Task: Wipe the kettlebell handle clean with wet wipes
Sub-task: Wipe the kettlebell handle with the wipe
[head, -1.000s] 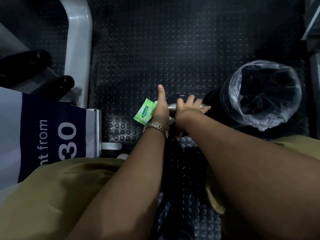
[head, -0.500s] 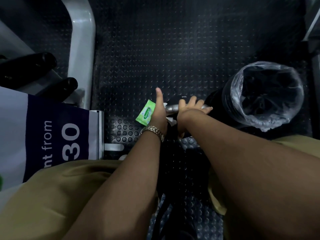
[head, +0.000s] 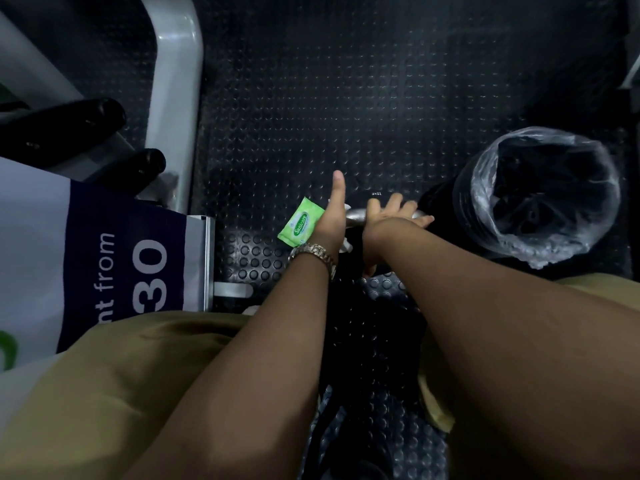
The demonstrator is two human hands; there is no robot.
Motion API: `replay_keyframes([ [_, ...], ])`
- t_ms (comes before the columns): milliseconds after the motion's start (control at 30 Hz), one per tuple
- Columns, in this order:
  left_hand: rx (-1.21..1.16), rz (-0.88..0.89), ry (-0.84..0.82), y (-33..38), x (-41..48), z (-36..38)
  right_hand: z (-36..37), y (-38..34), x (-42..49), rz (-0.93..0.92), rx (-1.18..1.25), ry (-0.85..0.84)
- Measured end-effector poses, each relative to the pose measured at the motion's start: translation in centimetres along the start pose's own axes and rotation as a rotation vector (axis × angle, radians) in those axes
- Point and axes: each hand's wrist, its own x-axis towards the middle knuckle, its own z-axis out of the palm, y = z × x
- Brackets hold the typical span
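Studded floor (head: 346, 98); left hand (head: 331, 221), right hand (head: 389, 216) grip kettlebell handle (head: 356, 213)

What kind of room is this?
Probably a gym: studded black rubber floor, a kettlebell handle, and a grey machine frame with black padded rollers on the left.
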Motion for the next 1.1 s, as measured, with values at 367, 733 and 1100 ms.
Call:
replay_keyframes([
  [367, -0.203, -0.012, -0.086, -0.4, 0.2, -0.5, 0.0, 0.0, 0.1, -0.002, 0.008, -0.008],
  [733, -0.557, -0.106, 0.061, 1.1, 0.4, 1.8, -0.1, 0.0, 0.7, -0.005, 0.017, -0.034],
  [1100, -0.606, -0.067, 0.096, 1.5, -0.9, 2.3, -0.2, 0.2, 0.7, -0.015, 0.034, -0.046],
])
